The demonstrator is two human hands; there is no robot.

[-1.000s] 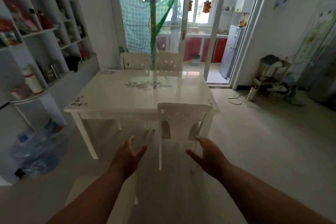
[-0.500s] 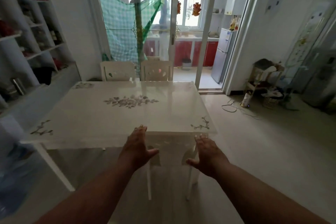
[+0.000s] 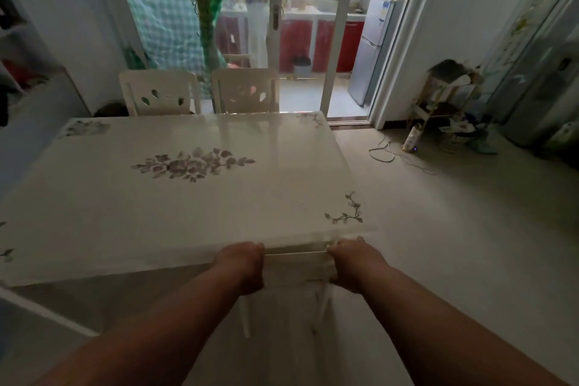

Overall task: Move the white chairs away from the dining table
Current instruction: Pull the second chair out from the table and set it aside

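Gripping now where they only reached before, the left hand (image 3: 242,265) and right hand (image 3: 352,263) clasp the near white chair (image 3: 296,263) backrest, tucked at the dining table (image 3: 175,197) edge; bare floor (image 3: 454,229) lies right; two far chairs (image 3: 159,92) sit beyond

Only two forearms and two hands can be seen, and nothing is worn on any of it. Both forearms are bare right down to the bottom edge, so no sleeves or cuffs. No watch, bracelet or ring can be made out on the left hand (image 3: 242,266) or the right hand (image 3: 354,263). No gloves either. Fingers are mostly hidden, nails can't be made out.
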